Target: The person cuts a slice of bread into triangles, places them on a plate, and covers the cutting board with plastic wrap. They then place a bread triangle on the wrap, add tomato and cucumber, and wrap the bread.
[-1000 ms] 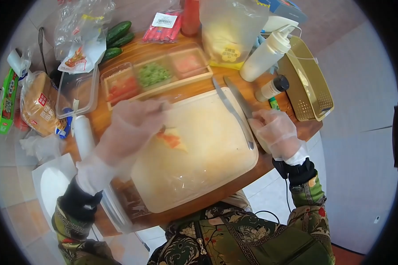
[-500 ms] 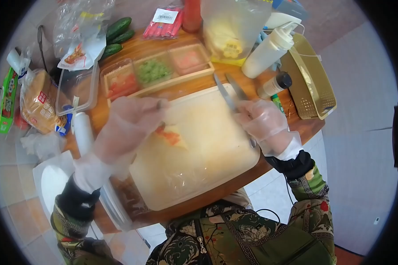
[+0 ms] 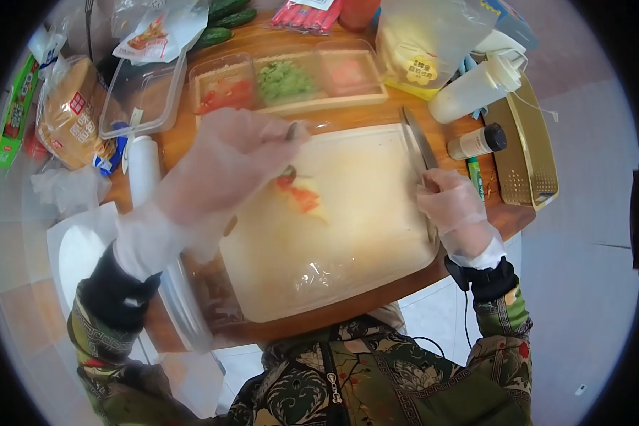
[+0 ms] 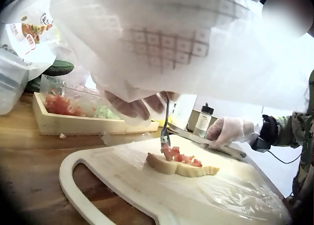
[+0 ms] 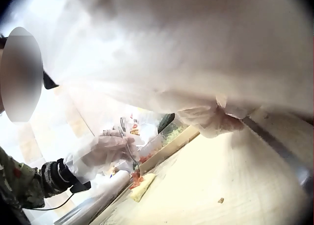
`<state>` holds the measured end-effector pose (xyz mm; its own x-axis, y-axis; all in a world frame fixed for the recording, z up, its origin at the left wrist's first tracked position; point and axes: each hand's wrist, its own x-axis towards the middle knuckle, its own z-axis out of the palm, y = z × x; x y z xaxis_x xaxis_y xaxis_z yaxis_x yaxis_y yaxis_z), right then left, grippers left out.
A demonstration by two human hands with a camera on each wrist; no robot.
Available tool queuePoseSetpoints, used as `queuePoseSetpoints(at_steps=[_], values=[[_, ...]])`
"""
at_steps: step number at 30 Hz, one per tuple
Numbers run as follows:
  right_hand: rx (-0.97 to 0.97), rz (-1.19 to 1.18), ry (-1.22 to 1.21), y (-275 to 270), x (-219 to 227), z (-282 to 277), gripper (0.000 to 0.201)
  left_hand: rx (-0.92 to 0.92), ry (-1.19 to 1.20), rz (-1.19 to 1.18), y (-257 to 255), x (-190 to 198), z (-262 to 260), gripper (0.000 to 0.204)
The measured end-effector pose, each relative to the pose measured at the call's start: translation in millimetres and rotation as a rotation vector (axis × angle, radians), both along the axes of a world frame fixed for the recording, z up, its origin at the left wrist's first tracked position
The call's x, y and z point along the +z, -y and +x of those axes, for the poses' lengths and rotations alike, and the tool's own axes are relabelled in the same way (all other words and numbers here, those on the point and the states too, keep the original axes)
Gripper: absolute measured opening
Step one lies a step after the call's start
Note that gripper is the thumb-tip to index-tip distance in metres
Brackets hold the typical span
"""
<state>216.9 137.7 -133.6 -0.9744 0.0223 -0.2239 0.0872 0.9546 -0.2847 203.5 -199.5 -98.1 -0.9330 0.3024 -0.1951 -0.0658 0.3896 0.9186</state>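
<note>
My gloved left hand (image 3: 227, 153) pinches a metal spoon (image 4: 166, 129) over the left part of the white cutting board (image 3: 348, 234). The spoon's bowl is down at chopped tomato (image 3: 302, 197) on a small piece of bread (image 4: 181, 170). At the board's right edge, my gloved right hand (image 3: 453, 206) grips a table knife (image 4: 233, 151), its fingers curled over the middle of it. A second, broader knife (image 3: 422, 145) lies close beside it, partly covered by that hand.
Behind the board stands a wooden tray (image 3: 355, 98) with tubs of tomato, green shreds and pink pieces. A squeeze bottle (image 3: 476, 89), a seasoning jar (image 3: 477, 142) and a basket (image 3: 536, 156) are at right. Bagged bread (image 3: 71, 117) and a plastic-wrap roll (image 3: 143, 170) are at left.
The right hand has moved from the broader knife to the table knife and shifted it toward the board's right edge. The left hand still holds the spoon by the bread. The head view has tilted.
</note>
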Motion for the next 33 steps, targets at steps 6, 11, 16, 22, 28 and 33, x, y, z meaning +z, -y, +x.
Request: queuePoseSetpoints(at_steps=[6, 11, 16, 22, 28, 33], values=[[0.130, -0.252, -0.252, -13, 7, 14, 0.013, 0.002, -0.110, 0.030, 0, -7, -3, 0.022], [-0.076, -0.547, 0.019, -7, 43, 28, 0.009, 0.047, -0.184, 0.074, 3, -15, -4, 0.026], [0.664, -0.158, -0.274, -4, 36, 23, 0.015, 0.057, -0.066, 0.140, 1, -12, -3, 0.019], [0.709, -0.086, -0.400, 29, 49, 19, 0.030, 0.043, -0.025, 0.123, 3, -11, -4, 0.019], [0.705, 0.039, -0.327, 41, 50, 14, 0.036, 0.039, -0.003, 0.087, 4, -10, -5, 0.019], [0.648, 0.062, -0.245, 45, 49, 14, 0.038, 0.036, -0.009, 0.067, 4, -11, -6, 0.019]])
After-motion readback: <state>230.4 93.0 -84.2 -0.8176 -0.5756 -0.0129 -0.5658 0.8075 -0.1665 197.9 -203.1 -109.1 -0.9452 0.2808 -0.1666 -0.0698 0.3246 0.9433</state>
